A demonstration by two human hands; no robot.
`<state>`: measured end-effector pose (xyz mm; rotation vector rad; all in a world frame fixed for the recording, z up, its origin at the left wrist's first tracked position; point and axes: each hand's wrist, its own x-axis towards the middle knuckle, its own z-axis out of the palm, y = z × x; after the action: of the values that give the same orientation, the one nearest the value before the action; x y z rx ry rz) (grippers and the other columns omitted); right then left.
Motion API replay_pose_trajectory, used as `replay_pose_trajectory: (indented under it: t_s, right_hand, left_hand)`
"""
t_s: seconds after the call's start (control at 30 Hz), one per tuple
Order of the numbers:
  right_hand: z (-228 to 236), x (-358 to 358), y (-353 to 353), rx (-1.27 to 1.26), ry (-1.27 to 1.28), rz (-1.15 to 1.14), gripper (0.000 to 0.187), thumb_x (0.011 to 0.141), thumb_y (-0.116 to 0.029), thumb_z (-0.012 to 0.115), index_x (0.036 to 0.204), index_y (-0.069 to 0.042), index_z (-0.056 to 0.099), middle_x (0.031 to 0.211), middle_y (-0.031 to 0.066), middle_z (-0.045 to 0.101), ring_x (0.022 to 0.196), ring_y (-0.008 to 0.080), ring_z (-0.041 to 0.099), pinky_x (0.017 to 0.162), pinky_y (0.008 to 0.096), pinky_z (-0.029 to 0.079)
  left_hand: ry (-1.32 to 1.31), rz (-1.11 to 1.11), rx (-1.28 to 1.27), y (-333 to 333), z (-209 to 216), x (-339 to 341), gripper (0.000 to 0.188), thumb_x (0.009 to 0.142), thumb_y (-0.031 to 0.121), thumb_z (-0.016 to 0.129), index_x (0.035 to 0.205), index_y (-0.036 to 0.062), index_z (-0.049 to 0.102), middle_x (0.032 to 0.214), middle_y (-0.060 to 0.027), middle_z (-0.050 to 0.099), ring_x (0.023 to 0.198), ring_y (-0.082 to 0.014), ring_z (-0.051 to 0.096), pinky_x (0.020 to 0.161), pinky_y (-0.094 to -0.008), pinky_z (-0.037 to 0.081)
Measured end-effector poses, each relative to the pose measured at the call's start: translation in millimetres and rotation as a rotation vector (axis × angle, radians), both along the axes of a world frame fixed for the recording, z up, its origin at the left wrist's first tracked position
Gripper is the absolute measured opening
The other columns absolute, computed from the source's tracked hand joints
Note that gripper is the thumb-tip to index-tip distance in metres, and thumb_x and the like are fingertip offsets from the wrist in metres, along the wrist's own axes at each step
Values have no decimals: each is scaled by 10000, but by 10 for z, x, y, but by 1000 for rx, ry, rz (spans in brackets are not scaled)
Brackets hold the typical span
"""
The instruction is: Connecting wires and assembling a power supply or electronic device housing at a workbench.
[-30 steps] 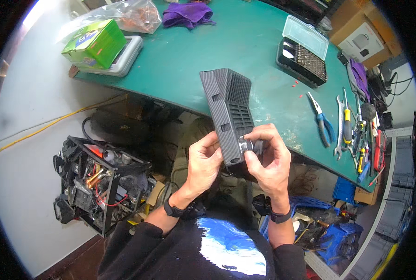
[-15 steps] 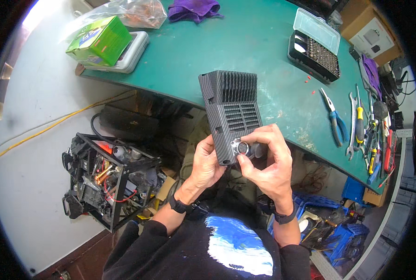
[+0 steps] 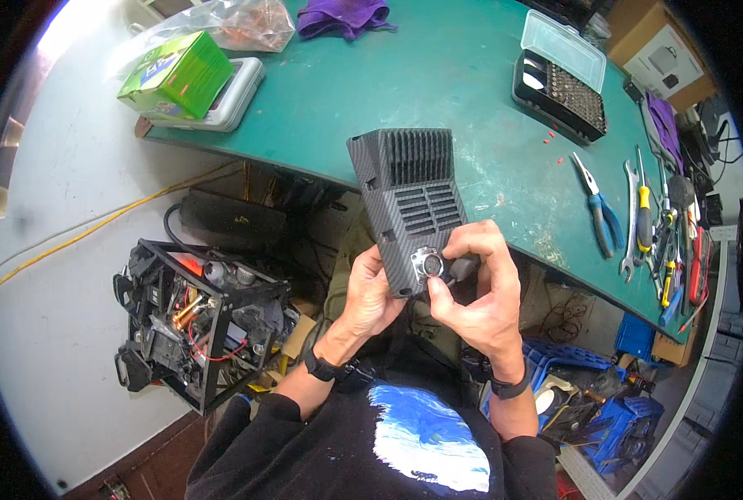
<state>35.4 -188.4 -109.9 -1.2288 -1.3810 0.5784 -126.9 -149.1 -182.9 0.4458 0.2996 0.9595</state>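
Over my lap, off the bench's near edge, I hold a black vented housing (image 3: 424, 206) with a carbon-fibre pattern. Its slatted end points away from me and tilts slightly left. My left hand (image 3: 370, 296) grips the lower left edge, with the fingertips partly hidden behind it. A round metal connector (image 3: 429, 264) with a squarish silver flange lies against the housing's near end. My right hand (image 3: 484, 296) has its thumb and index finger curled round the connector, pinching its rim. The other right fingers are tucked behind, beside a dark rounded part.
On the green bench (image 3: 438, 75) lie pliers (image 3: 598, 208), a wrench (image 3: 630, 225), a screwdriver (image 3: 643, 212) and other tools. A bit case (image 3: 563, 96) stands open farther back. A green box (image 3: 176, 75) sits back left. A black frame of parts (image 3: 205, 321) is at lower left, blue crates (image 3: 613, 433) at lower right.
The housing has shifted slightly left at its far end and tipped a little. The right index finger has slid toward the connector's right side, so more of the flange shows.
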Motion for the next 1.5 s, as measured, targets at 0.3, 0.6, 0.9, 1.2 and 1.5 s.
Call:
replay_pose_trajectory:
  t_s: [0.3,0.6,0.9,1.2,1.5]
  right_hand:
    - [-10,-27,18,12,13,-6,449,673,75,766,1070,-35,587,1027,107,589,949,203,583,853,316,483]
    - [-5,-6,26,11,-39,6,437,680,61,775,1064,-44,595,1028,101,592,942,198,589,822,311,482]
    - [33,12,13,-15,-125,13,438,673,50,788,1069,-43,625,1048,99,607,937,197,594,803,308,486]
    - [71,-35,45,5,-195,-28,426,665,-8,826,1066,-29,682,1028,125,641,924,248,631,810,344,514]
    - [112,-48,44,-24,-146,-41,383,695,33,788,1062,-10,683,1023,119,639,945,244,628,837,339,511]
  left_hand:
    - [-38,14,-22,5,11,11,295,1038,205,693,1249,0,667,1185,-102,750,1044,-185,741,940,-348,628]
    - [-15,10,-39,0,-17,-11,283,1046,201,681,1252,6,668,1176,-92,752,1007,-161,741,880,-310,629]
    - [-86,-36,-24,15,-50,-38,323,1038,222,695,1272,2,657,1232,-98,734,1087,-188,724,976,-366,610]
    - [-114,-49,-34,42,-130,-52,365,1045,240,686,1298,-18,632,1249,-104,723,1089,-182,721,974,-354,610]
    - [-18,-1,82,75,-79,-47,337,1052,178,675,1327,-11,627,1250,-110,722,1088,-187,723,987,-343,597]
